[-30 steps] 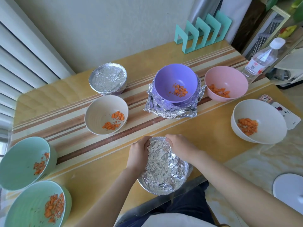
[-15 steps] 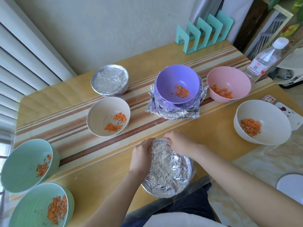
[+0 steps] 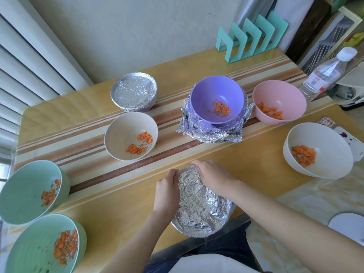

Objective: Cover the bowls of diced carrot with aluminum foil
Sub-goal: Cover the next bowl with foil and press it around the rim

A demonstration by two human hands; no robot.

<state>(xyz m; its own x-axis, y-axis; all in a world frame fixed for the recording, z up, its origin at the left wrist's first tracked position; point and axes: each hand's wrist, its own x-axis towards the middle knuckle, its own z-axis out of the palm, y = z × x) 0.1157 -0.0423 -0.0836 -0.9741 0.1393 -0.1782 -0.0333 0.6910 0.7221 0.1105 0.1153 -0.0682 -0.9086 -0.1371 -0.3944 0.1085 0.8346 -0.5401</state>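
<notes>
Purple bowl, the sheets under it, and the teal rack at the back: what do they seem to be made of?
Purple bowl: probably plastic or melamine; even colour, smooth satin sheen, thin rim.
Foil sheets beneath it: aluminium foil; bright silver, heavily crinkled, mirroring the purple.
Teal rack: thin flat dividers in uniform matte colour; coated metal or plastic, cannot tell which.

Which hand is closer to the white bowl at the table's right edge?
Right. The right hand grips the rim of the foil-covered bowl on the side facing the white bowl; the left hand grips the opposite rim, farther from it.
</notes>
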